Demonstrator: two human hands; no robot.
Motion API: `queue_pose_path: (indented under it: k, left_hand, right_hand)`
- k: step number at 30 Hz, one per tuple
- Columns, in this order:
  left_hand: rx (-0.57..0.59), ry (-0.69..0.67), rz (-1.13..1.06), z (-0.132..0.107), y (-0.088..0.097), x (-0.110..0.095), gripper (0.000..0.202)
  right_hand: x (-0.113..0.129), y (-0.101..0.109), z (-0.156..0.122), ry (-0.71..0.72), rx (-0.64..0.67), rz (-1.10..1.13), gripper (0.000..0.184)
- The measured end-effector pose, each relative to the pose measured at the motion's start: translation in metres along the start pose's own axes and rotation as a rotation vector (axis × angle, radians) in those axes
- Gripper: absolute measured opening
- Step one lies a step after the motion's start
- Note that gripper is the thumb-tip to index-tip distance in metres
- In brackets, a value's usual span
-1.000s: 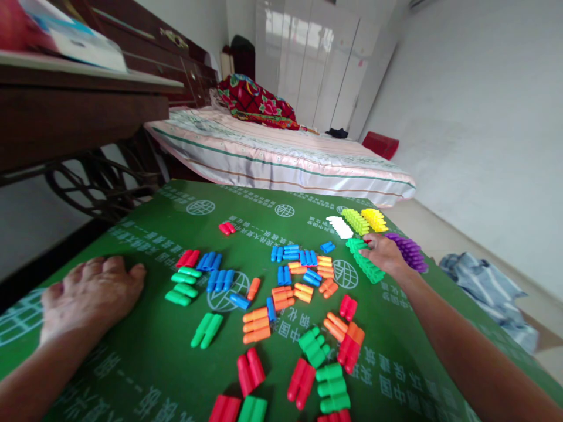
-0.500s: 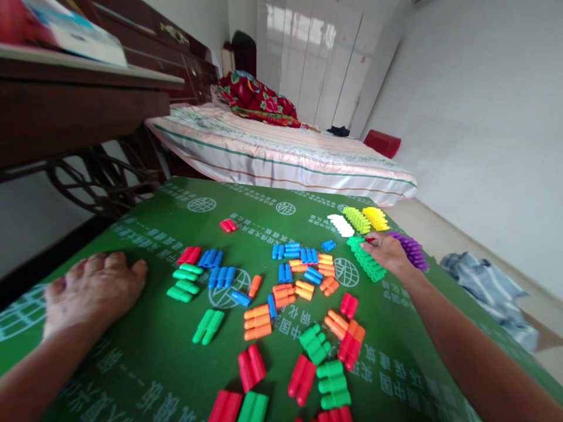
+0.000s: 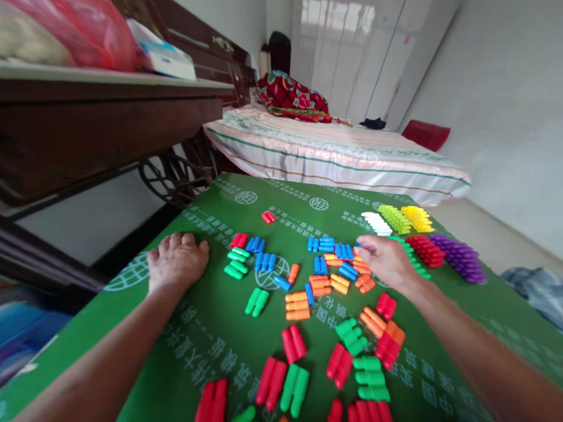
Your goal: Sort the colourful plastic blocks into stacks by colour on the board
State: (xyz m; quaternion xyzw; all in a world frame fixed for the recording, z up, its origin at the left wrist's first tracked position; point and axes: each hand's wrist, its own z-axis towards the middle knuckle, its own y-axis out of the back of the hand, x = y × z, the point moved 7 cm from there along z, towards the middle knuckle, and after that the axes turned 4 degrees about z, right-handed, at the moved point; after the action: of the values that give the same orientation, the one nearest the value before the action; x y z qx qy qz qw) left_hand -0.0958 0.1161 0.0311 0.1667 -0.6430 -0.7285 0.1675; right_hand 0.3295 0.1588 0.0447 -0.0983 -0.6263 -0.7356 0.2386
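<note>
Many short plastic peg pieces in red, green, blue and orange lie scattered over a green printed board (image 3: 220, 328). My left hand (image 3: 178, 259) rests palm down on the board, fingers spread, just left of a few green pieces (image 3: 235, 265). My right hand (image 3: 382, 259) hovers over the middle of the scatter. Its fingers are curled together around a small blue piece (image 3: 357, 242) beside the blue cluster (image 3: 328, 246). Behind the right hand lie sorted rows: white (image 3: 376, 223), lime (image 3: 394, 218), yellow (image 3: 417, 218), green (image 3: 416, 265), red (image 3: 426, 250) and purple (image 3: 460, 258).
A dark wooden sewing table (image 3: 101, 117) with an iron treadle stands to the left, a red bag (image 3: 88, 29) on top. A bed (image 3: 334, 155) with a striped cover lies behind the board. White wardrobes stand at the back; cloth (image 3: 536, 287) lies on the floor at right.
My right hand has drawn back from the sorted rows to the blue pieces in the middle. A red row now shows between the green and purple rows. The view has swung so everything sits further right.
</note>
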Motion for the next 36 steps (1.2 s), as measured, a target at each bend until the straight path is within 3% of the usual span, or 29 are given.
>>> queue_pose_path:
  k: [5,8,12,16,21,25,32,36]
  left_hand:
    - [-0.022,0.031,0.027,-0.001,-0.004,0.001,0.058]
    - [-0.018,0.032,0.030,-0.002,-0.004,0.001,0.058]
    - [0.007,-0.003,0.001,-0.003,0.001,0.000,0.061]
    - [0.046,0.019,-0.022,0.001,0.002,0.003,0.064]
    - [0.071,0.029,-0.017,0.007,0.000,0.002,0.067]
    - [0.082,0.034,-0.007,0.007,0.001,0.002,0.070]
    - [0.087,0.017,0.020,0.010,-0.001,0.003,0.073]
    - [0.098,0.011,-0.004,0.005,0.003,-0.001,0.073]
  right_hand:
    - [0.127,-0.045,-0.027,0.396,0.240,0.029,0.018]
    - [0.183,-0.066,-0.046,0.540,0.354,-0.060,0.021]
    - [0.220,-0.089,-0.060,0.597,0.396,-0.166,0.029]
    - [0.230,-0.101,-0.068,0.705,0.422,-0.195,0.019]
    - [0.215,-0.085,-0.071,0.733,0.425,-0.154,0.019]
    - [0.184,-0.057,-0.071,0.636,0.413,-0.064,0.020]
    - [0.076,0.020,-0.063,0.230,0.304,-0.115,0.035]
    - [0.007,0.043,-0.071,0.041,0.363,-0.321,0.045]
